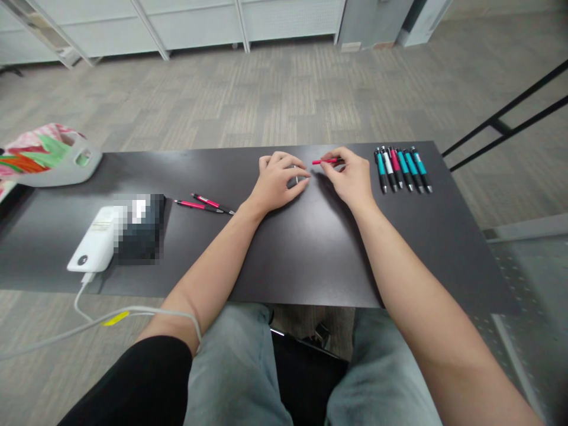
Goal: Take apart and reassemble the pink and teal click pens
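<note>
Above the far middle of the table, my right hand (352,177) pinches a red pen piece (323,161) between thumb and fingers. Its red end points left, toward my other hand, and some black shows by the fingertips. My left hand (280,180) is curled around a small dark piece with a silvery part (293,180); the fingers cover most of it, so its full shape is hidden. A small gap separates the two hands. Left of my left forearm, two red-and-black pens (199,206) lie close together on the table.
On the dark table (302,260), several turquoise, white and red pens (402,168) lie in a row at the right. A white power bank (95,239) with a cable (146,310) sits left, beside a blurred black object (142,231). A white basket (75,168) stands far left.
</note>
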`<action>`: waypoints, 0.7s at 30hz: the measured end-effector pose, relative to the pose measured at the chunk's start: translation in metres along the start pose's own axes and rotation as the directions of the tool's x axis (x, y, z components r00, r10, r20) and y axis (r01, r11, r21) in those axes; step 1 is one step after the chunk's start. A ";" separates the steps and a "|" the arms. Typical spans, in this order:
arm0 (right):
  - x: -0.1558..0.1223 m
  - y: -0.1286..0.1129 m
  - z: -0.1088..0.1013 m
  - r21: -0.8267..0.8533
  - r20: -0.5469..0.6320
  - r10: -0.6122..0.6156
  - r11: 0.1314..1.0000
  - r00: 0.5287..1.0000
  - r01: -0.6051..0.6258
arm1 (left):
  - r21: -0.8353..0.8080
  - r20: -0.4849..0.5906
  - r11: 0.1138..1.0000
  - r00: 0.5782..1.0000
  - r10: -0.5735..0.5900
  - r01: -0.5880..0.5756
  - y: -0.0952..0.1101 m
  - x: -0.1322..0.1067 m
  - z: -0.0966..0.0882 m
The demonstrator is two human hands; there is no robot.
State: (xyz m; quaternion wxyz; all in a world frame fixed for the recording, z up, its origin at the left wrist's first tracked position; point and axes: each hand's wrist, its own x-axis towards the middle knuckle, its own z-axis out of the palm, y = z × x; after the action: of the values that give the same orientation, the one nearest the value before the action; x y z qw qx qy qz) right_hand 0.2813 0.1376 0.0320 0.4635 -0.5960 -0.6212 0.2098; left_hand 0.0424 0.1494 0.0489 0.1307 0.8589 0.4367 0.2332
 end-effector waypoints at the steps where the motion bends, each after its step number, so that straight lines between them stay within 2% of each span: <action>1: 0.000 0.002 0.000 -0.012 0.014 -0.005 1.000 1.000 0.005 | -0.002 0.029 1.000 0.999 0.022 -0.022 0.001 0.000 0.000; 4: 0.001 0.005 0.001 -0.039 0.061 -0.031 0.999 0.998 0.034 | -0.007 0.079 0.999 0.996 0.050 -0.049 0.002 0.000 -0.001; 13: 0.001 0.003 0.004 -0.036 0.177 -0.067 0.997 0.982 0.074 | -0.003 0.008 1.000 1.000 -0.017 0.017 -0.005 0.001 0.002; 21: -0.001 0.004 0.001 -0.007 0.264 -0.094 0.995 0.960 0.099 | -0.009 0.006 1.000 1.000 -0.022 0.022 -0.007 0.000 0.003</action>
State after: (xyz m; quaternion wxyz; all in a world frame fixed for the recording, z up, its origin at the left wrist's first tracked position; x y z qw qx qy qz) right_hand 0.2824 0.1378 0.0280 0.3804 -0.5364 -0.7078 0.2580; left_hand 0.0392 0.1539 0.0433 0.1384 0.8541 0.4448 0.2313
